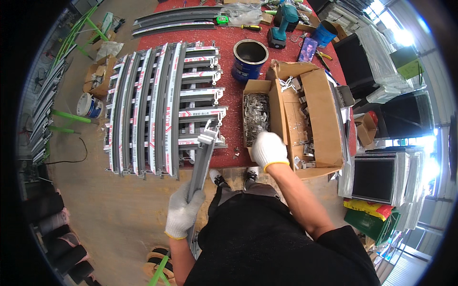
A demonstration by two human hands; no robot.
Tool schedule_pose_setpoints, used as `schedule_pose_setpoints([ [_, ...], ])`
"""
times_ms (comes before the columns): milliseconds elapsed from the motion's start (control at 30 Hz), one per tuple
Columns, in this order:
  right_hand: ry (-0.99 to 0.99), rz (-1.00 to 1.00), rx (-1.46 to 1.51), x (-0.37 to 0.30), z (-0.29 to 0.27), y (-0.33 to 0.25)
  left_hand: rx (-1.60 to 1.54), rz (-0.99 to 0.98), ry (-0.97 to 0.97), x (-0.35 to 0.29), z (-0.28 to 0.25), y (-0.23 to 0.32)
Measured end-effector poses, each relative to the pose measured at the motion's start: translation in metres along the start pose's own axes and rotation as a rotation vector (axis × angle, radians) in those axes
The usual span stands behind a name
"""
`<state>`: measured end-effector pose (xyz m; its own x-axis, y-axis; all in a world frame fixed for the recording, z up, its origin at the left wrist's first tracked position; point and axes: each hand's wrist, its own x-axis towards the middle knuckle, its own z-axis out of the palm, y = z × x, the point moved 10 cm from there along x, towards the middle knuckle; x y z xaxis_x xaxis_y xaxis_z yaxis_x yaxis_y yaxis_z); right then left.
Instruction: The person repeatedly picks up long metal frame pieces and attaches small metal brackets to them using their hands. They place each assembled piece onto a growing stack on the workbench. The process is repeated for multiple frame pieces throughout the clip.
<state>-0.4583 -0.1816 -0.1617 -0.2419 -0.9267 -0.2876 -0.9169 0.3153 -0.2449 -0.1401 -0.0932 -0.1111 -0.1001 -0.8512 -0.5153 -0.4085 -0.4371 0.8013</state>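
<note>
My left hand [184, 210], in a white knit glove, is wrapped round a long grey metal profile [201, 168]. The profile slants up toward the table, and a pale fitting [207, 137] sits at its upper end. My right hand [269, 150], gloved too, is curled at the near end of a narrow cardboard box [258, 86] filled with small silvery metal brackets [256, 114]. Its fingers look closed, but their tips are hidden, so anything in them cannot be made out. Left of the profile, several similar grey profiles with printed film [169, 109] lie stacked crosswise on the red table [229, 102].
A larger open carton [324, 121] with a few metal pieces adjoins the narrow box. Behind stand a dark blue can [249, 62], a teal cordless drill [284, 26], a phone [307, 49], pliers [324, 56] and a blue bucket [324, 33]. Wrapped panels [374, 178] stand at the right.
</note>
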Motion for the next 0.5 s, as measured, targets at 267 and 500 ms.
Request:
schedule_pose_setpoints([
  [267, 0.121, -0.123, -0.154, 0.028, 0.004, -0.001, -0.061, 0.050, -0.023, 0.006, -0.003, -0.005],
  [500, 0.262, -0.031, -0.079, 0.014, -0.043, 0.002, -0.085, 0.026, -0.063, 0.006, -0.008, -0.003],
])
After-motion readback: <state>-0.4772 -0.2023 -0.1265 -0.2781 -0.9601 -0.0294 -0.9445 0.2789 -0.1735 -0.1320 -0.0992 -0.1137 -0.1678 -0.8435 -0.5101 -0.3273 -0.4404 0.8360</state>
